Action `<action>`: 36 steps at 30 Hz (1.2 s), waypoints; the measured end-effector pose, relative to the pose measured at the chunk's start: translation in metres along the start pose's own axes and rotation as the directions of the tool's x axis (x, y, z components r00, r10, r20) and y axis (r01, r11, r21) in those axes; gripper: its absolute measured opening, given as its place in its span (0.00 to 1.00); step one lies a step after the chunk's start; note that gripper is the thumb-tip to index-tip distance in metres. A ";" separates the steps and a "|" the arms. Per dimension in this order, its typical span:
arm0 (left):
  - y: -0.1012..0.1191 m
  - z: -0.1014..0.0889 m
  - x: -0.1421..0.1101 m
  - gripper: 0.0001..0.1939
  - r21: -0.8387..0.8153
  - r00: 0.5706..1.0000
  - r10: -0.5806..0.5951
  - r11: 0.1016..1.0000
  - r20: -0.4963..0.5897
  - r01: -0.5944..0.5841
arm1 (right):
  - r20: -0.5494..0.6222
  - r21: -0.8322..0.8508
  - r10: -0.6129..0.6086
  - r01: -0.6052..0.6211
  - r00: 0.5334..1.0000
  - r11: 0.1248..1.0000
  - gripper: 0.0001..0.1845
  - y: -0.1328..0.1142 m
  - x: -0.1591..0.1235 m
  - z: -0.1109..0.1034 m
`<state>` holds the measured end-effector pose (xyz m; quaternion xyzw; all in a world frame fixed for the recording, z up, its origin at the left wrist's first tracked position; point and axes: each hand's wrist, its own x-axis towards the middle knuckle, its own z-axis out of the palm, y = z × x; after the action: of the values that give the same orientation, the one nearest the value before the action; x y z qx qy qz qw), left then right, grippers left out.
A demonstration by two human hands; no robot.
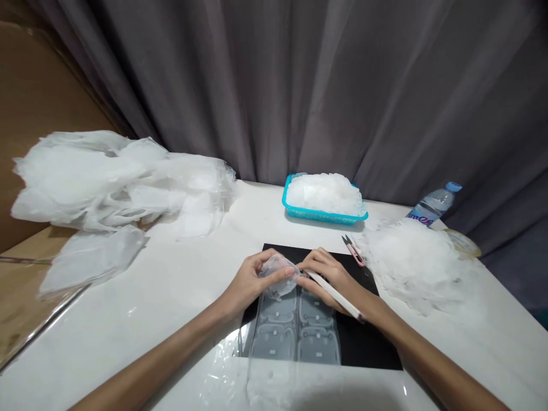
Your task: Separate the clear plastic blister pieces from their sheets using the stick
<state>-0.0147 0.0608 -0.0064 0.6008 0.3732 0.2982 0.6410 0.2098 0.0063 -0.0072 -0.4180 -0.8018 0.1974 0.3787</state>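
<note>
My left hand (pixel 264 273) pinches a small translucent plastic piece (pixel 279 275) between thumb and fingers, above a black mat (pixel 363 337). Close against its right side is my right hand (pixel 323 277), closed around a slim white pen-like tool (pixel 336 294). The tool slants down toward my right wrist, and its working tip is hidden among the fingers. Beneath both hands lies a clear sheet of moulded rounded-square pieces (pixel 274 342), partly on the mat and reaching over the table's front. Red-handled thread snips (pixel 354 252) rest at the mat's upper right.
A large stack of white translucent sheets (pixel 115 177) fills the left side, beside cardboard (pixel 25 302). Behind the mat stands a turquoise basket (pixel 325 216) heaped with white pieces. To the right are a loose translucent pile (pixel 417 262), a water bottle (pixel 434 204) and a tape roll (pixel 464 244).
</note>
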 end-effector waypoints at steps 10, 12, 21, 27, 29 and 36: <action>-0.007 0.001 -0.003 0.19 -0.118 0.999 -0.014 0.993 0.033 0.018 | -0.321 -0.083 0.034 -0.064 0.946 0.995 0.10 -0.003 -0.010 0.010; -0.007 0.002 -0.004 0.18 -0.160 1.000 -0.025 0.987 0.016 0.028 | -0.469 -0.106 0.055 -0.118 0.881 0.987 0.10 -0.007 -0.013 0.013; -0.005 0.003 -0.006 0.21 -0.276 1.000 -0.030 0.961 -0.009 0.026 | -0.229 0.047 0.138 -0.131 0.964 0.990 0.12 -0.011 -0.031 0.046; -0.008 -0.001 -0.005 0.23 -0.250 0.997 -0.024 0.967 0.077 0.043 | -0.228 0.298 0.254 -0.181 0.940 0.937 0.01 -0.009 -0.025 0.044; -0.004 -0.001 -0.005 0.21 -0.240 0.994 -0.025 0.969 0.106 0.050 | -0.190 0.326 0.255 -0.184 0.948 0.927 0.02 -0.009 -0.025 0.041; 0.001 -0.002 -0.006 0.16 -0.202 0.991 0.030 0.979 0.134 -0.002 | -0.124 0.333 0.226 -0.174 0.966 0.927 0.04 -0.010 -0.026 0.038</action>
<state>-0.0195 0.0564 -0.0045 0.5547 0.2916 0.2980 0.7200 0.1845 -0.0210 -0.0362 -0.4456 -0.6792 0.3280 0.4823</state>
